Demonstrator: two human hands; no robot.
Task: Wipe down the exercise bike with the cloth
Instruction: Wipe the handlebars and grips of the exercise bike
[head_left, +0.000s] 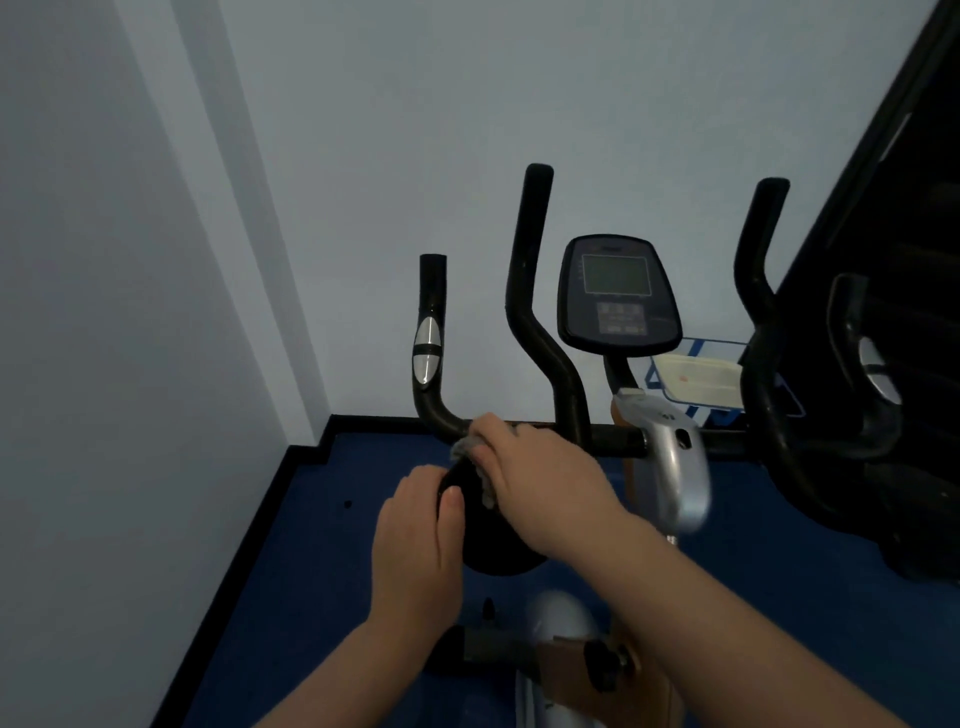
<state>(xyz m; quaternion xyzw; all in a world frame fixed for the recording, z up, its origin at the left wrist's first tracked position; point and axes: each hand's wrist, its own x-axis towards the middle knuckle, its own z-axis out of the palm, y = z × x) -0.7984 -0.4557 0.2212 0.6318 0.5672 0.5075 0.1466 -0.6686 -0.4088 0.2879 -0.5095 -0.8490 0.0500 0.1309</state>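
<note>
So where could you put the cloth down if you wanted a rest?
The blue floor between the black skirting on the left and the left hand looks bare, save one small dark dot. It is crowded around the handlebar, where the right hand grips the cloth, and beside the console, where a tray sits.

Console (618, 293) btwn handlebars (530, 291), container (696, 376) right, seat (493, 525) in front.
</note>
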